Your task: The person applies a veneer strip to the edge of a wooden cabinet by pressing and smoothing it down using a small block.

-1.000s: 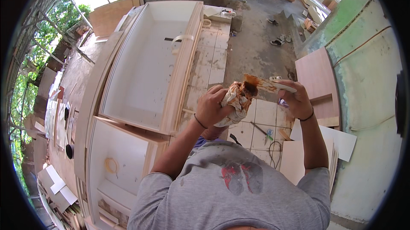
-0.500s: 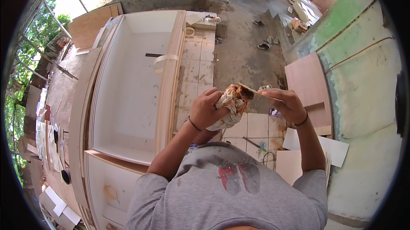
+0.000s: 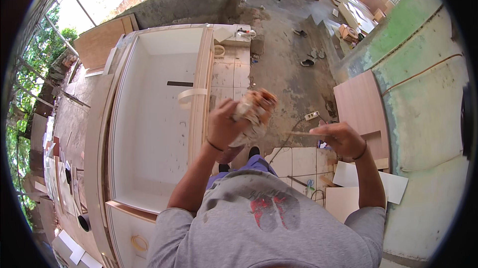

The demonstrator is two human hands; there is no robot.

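Observation:
My left hand [image 3: 221, 124] is closed around a crumpled whitish bundle [image 3: 253, 121], its open top smeared with orange-brown sticky stuff. It is raised beside the near-right edge of a large white cabinet box [image 3: 159, 68]. To the right, my right hand [image 3: 343, 139] pinches a thin, flat, light-coloured stick [image 3: 301, 133] that points left toward the bundle. A gap separates the stick's tip from the bundle. A curled pale edging strip [image 3: 191, 94] hangs over the cabinet's wooden edge, close to my left hand.
A dark flat strip [image 3: 180, 83] lies inside the cabinet. On the floor are a white power strip [image 3: 311, 115], blue-handled scissors [image 3: 310, 183] and sandals [image 3: 307, 62]. A pinkish wood panel [image 3: 361, 113] leans on the green wall. White boards [image 3: 393, 181] lie by my right arm.
The stick has come away from the bundle's brown-smeared top. My left hand has moved left with the bundle, and my right hand has gone slightly lower with the stick.

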